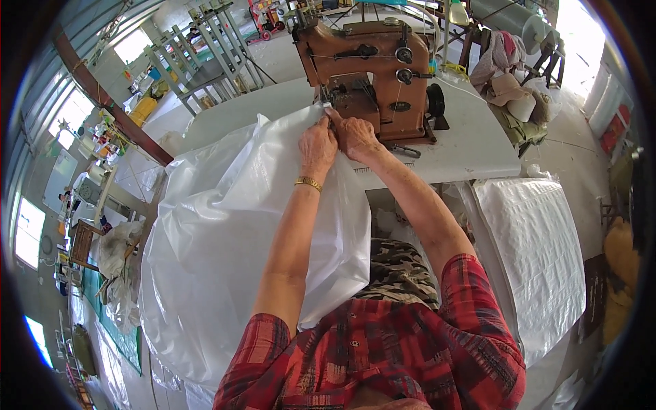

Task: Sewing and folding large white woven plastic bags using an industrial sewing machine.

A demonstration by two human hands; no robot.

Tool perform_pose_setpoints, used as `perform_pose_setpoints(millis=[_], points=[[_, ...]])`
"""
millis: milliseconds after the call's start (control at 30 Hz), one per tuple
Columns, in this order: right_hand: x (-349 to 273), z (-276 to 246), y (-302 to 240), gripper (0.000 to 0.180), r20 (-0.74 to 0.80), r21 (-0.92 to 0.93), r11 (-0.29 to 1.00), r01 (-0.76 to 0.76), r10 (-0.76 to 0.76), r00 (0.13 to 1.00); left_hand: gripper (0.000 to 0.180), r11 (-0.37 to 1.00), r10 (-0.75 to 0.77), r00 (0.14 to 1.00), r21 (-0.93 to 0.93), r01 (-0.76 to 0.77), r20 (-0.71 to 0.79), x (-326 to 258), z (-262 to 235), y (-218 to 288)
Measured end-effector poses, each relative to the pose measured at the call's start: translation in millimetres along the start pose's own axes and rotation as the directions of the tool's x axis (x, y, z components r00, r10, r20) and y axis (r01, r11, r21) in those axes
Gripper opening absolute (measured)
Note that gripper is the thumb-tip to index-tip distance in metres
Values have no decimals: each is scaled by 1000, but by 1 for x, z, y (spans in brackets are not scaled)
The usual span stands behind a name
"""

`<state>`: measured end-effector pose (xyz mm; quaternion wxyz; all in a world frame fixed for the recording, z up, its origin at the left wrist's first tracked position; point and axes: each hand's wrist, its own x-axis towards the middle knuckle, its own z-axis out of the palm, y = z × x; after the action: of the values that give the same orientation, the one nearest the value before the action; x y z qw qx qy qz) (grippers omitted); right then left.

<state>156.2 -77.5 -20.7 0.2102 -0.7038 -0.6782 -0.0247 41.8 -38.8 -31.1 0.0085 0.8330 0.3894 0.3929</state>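
So both hands are right up together here, side by side at the top edge of a big white plastic sheet (229,232). The left hand (318,147) is curled closed on the sheet's edge, gold-coloured band (309,182) on that wrist. The right hand (358,141) is tucked in next to it, a finger poking forward at the same corner, but its fingertips are too bunched up for me to tell if they're actually pinching the plastic. Just ahead of the fingers is the needle end of an old brown sewing machine (400,113), whose body stands ahead and to the right of the hands. The sheet spreads from under the left hand, out to the left and back toward the person, all loose folds. Close to the right hand, on its right, a small metal tool (404,151) lies on the pale table (471,147). Further right and nearer the body than the hands, there's a stack of white plastic sheets (529,253) hanging down in a curve. Way off ahead and right there's a heap of cloth (512,89), and ahead-left some grey metal frames (198,65).
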Motion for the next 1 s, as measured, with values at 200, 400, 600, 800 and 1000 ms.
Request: perform_pose_setpoints(millis=[200,400,600,800,1000], points=[[6,-13,3,46,-61,-1,995,101,-101,993,26,995,7,1000,-98,-7,-6,-2,0,0],[46,-70,-30,41,-653,30,940,341,-240,719,27,993,79,995,-84,-84,-65,-3,8,-8],[98,-103,-44,27,-605,-261,940,219,-336,722,30,996,43,998,-70,-46,-41,-1,7,-5],[112,-136,-50,20,-656,-178,967,182,-255,711,31,998,21,1000,-60,-22,-4,2,6,-5],[73,-141,-59,20,-868,-95,923,373,-260,422,32,996,53,998,-68,-55,-32,-7,4,-10]])
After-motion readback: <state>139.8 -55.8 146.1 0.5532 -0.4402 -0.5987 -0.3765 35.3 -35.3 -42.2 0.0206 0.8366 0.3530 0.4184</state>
